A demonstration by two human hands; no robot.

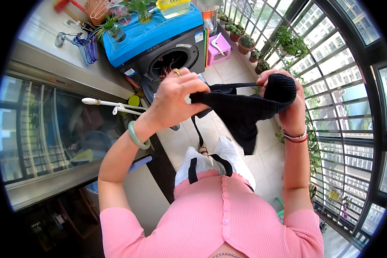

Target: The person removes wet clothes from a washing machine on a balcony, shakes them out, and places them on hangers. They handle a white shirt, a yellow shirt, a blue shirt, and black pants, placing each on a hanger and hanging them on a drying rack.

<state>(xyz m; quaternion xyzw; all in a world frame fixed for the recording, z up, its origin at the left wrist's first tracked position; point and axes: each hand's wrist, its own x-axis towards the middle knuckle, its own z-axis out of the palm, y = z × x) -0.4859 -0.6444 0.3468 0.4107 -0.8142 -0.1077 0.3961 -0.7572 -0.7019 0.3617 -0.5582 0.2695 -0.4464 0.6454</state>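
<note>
A black ribbed knit garment [241, 107] hangs stretched between my hands, with a thin strap dangling below it. My left hand [176, 94] grips one end of its ribbed edge, fingers closed around the fabric. At the other end, my right hand [288, 101] is wrapped round a bunched, rolled part of the knit. The rest of the cloth droops in loose folds above the tiled floor. Its exact kind cannot be made out. Beyond my left hand stands a front-loading washing machine [176, 60], its round door swung open and some dark reddish fabric visible in the drum.
A blue cover [146, 32] with potted plants lies over the washer. Beside it is a pink stool [218, 49]. Blue-purple hangers [86, 48] hang on the left wall, and a white pole [112, 104] juts out below. Potted plants [246, 42] line the barred window on the right.
</note>
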